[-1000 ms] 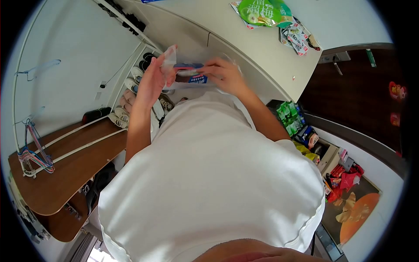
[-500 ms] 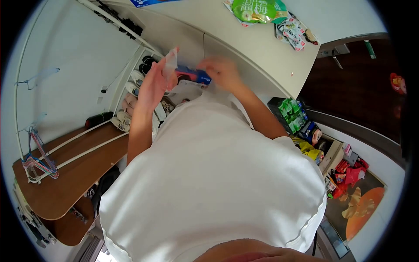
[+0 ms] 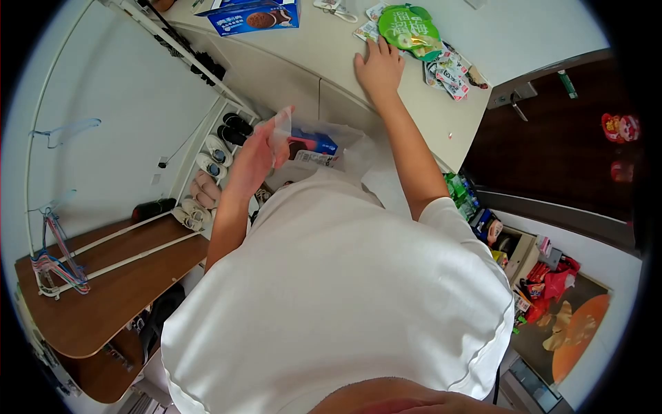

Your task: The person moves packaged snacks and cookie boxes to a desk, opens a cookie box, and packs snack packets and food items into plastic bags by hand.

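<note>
My left hand (image 3: 256, 153) is closed on the edge of a translucent plastic bag (image 3: 358, 150), which hangs in front of the cabinet. Inside the bag lies a blue box with a dark pink part (image 3: 316, 141), partly covered by the film. My right hand (image 3: 383, 71) reaches over the cream countertop (image 3: 331, 65) with fingers spread. Its fingertips are at the lower left edge of a shiny green snack pouch (image 3: 408, 29); whether they touch it I cannot tell. Small white printed packets (image 3: 449, 74) lie below and to the right of the pouch.
A blue cookie box (image 3: 258, 18) stands on the countertop's left part. Shoes (image 3: 215, 150) fill a white rack at left, near a brown board (image 3: 103, 290) and hangers (image 3: 62, 262). Green bottles (image 3: 460, 193) stand at right on the floor, before a dark door (image 3: 552, 152).
My right hand has moved from the bag and blue box up onto the countertop beside the green pouch. My left hand stays on the bag's edge. The view has shifted, showing more countertop.
</note>
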`<action>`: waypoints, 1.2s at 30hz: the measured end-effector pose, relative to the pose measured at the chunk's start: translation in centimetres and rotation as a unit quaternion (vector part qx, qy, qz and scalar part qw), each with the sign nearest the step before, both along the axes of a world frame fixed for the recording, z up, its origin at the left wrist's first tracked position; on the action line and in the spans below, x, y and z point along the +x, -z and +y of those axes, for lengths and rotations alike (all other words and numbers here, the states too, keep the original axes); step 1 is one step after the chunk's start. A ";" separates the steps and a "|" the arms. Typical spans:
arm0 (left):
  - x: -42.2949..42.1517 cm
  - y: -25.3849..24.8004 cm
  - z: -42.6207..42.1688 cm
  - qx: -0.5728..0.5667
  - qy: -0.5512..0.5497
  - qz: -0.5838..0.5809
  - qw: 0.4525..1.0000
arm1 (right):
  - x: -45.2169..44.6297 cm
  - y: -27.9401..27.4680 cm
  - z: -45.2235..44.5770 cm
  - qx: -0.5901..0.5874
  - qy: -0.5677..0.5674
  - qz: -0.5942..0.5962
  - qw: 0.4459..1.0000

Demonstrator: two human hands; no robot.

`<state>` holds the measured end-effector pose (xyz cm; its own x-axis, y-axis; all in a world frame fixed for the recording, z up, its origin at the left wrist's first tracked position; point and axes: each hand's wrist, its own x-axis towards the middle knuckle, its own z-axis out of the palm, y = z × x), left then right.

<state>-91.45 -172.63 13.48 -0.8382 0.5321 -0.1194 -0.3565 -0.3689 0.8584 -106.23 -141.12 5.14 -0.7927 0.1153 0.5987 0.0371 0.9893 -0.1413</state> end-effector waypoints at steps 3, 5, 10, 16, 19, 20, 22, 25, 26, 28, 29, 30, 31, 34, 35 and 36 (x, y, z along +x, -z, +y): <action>-0.2 0.0 0.1 -0.010 0.001 -0.001 1.000 | -0.4 0.1 0.9 0.031 0.042 0.038 0.998; -0.3 0.5 -0.1 -0.011 0.004 -0.007 1.000 | -1.0 0.3 1.9 0.023 0.055 0.042 0.997; -0.6 0.6 -0.1 -0.004 0.011 -0.006 1.000 | -0.4 -1.0 2.9 -0.049 -0.079 -0.043 0.995; -0.9 0.7 -0.3 0.000 -0.008 -0.002 1.000 | 8.7 -5.5 -0.9 -0.480 -0.212 -0.129 0.842; -1.2 0.5 0.1 0.003 -0.009 -0.002 1.000 | 13.0 -1.5 -2.6 -0.546 -0.336 -0.234 0.731; -1.2 0.5 0.2 -0.004 -0.010 0.003 1.000 | 13.6 -0.4 -3.7 -0.570 -0.364 -0.266 0.687; -1.4 0.0 0.7 0.002 0.016 0.001 1.000 | 13.7 2.5 -5.6 -0.550 -0.349 -0.315 0.690; -1.5 -0.2 0.6 0.040 0.049 -0.017 0.998 | 13.1 4.7 -7.6 -0.487 -0.336 -0.399 0.701; -1.8 -0.2 0.5 0.078 0.054 -0.025 0.995 | 12.7 5.6 -8.0 -0.408 -0.339 -0.409 0.742; -2.2 -0.6 0.1 0.061 0.055 -0.006 0.997 | 13.1 5.6 -8.2 -0.331 -0.337 -0.419 0.775; -2.4 -0.7 -0.1 0.049 0.054 0.018 0.997 | 13.4 5.5 -7.9 -0.308 -0.312 -0.411 0.800; -2.5 -0.7 -0.2 0.034 0.054 0.033 0.997 | 13.6 4.9 -7.5 -0.282 -0.287 -0.401 0.823; -2.5 -0.7 -0.2 0.033 0.057 0.029 0.997 | 14.2 4.7 -7.0 -0.286 -0.284 -0.403 0.822; -2.4 -0.5 0.1 0.032 0.053 0.023 0.998 | 16.1 1.5 -4.9 -0.162 -0.337 -0.293 0.880; -2.3 -0.4 0.5 0.026 0.061 0.017 0.998 | 16.5 -2.5 -4.1 -0.307 -0.357 -0.306 0.827; -2.2 -0.4 0.9 0.021 0.071 0.013 0.997 | 16.7 -4.9 -2.9 -0.443 -0.368 -0.310 0.756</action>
<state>-93.70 -171.73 13.87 -0.7570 0.6493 -0.0737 -0.3858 -0.3530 0.8524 -89.56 -144.03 10.00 -0.9342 -0.3554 0.0314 -0.1462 0.3010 -0.9423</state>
